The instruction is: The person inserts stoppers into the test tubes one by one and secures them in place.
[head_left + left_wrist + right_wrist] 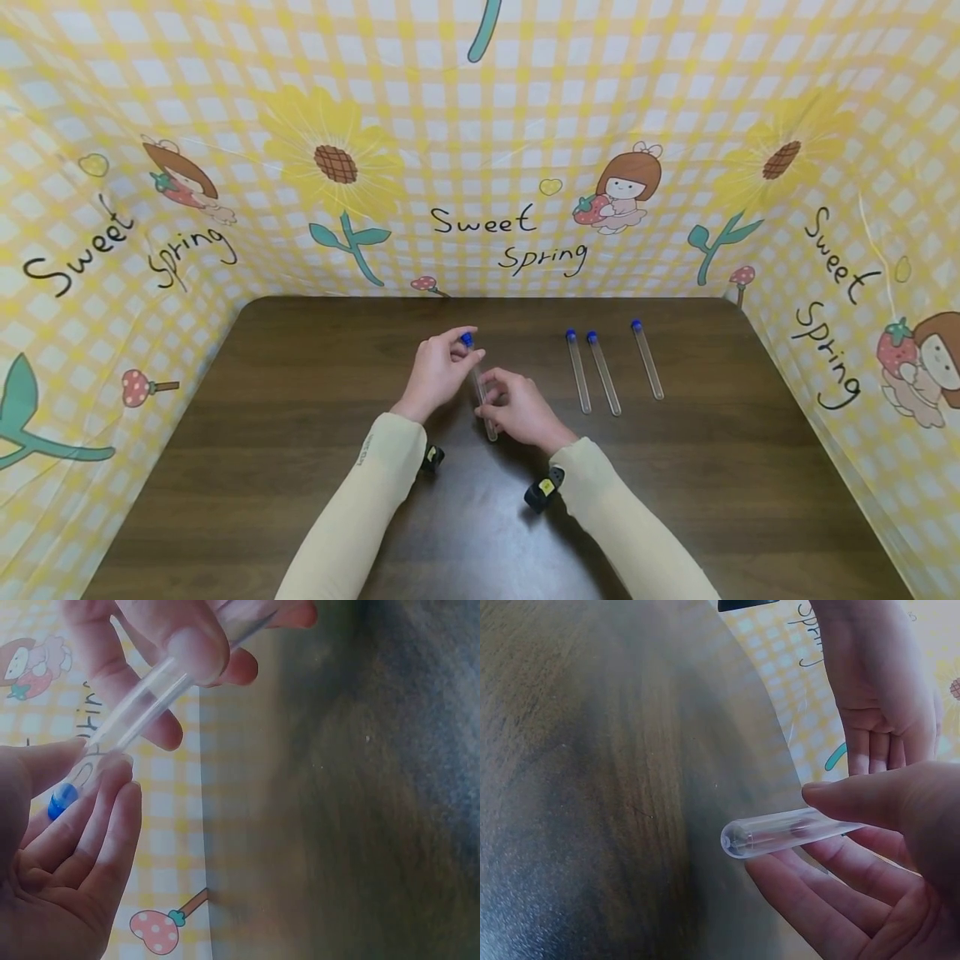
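Note:
A clear test tube [492, 435] with a blue cap [467, 339] is held between both hands above the table's middle. My left hand [436, 372] pinches its capped end between thumb and fingers; the left wrist view shows the cap [63, 801] beside the thumb. Lower down, my right hand [527, 411] grips the tube between thumb and fingers. In the right wrist view the rounded bottom of the tube [739, 838] pokes out past the right fingertips, pointing away from the left hand. The tube looks see-through, with no contents visible.
Three more blue-capped test tubes lie to the right on the dark wooden table [300, 367]: two side by side, one [577, 372] and its neighbour [604, 375], and another [648, 360] farther right. A yellow checked cloth [480, 150] walls the back and both sides.

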Action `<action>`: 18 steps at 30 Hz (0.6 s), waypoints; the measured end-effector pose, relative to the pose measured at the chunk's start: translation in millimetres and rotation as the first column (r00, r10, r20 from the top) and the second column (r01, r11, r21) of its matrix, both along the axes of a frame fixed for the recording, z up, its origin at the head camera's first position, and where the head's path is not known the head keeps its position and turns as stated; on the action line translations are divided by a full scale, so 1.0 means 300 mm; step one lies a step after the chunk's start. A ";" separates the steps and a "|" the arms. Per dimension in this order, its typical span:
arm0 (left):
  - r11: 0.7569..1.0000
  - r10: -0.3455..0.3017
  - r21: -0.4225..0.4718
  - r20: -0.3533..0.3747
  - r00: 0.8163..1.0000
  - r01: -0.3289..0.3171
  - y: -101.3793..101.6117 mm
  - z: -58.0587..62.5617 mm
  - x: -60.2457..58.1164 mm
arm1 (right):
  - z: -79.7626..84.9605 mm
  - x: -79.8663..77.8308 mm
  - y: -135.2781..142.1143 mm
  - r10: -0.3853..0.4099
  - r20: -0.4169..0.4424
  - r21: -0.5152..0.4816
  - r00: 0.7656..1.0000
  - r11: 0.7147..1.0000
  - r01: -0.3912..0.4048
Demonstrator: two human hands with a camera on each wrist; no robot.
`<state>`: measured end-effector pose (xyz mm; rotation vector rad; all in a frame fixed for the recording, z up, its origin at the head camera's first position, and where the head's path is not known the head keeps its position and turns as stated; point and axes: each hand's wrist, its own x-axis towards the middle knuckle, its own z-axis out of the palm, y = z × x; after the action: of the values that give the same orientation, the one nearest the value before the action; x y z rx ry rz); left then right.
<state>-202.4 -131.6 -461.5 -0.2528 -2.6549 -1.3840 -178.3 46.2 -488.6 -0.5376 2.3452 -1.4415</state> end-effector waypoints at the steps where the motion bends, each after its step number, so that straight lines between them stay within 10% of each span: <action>1: 1.000 -0.001 -0.001 -0.004 1.000 0.001 0.000 0.000 -0.002 | 0.001 -0.001 0.001 -0.001 -0.002 0.000 1.000 1.000 0.001; 18: 1.000 0.014 0.027 0.012 1.000 -0.014 -0.002 -0.004 -0.003 | 0.010 -0.002 -0.002 -0.009 -0.048 0.024 0.999 1.000 0.010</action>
<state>-203.4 -132.2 -462.8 -0.2234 -2.6405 -1.4199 -178.8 45.5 -485.6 -0.5620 2.4023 -1.4177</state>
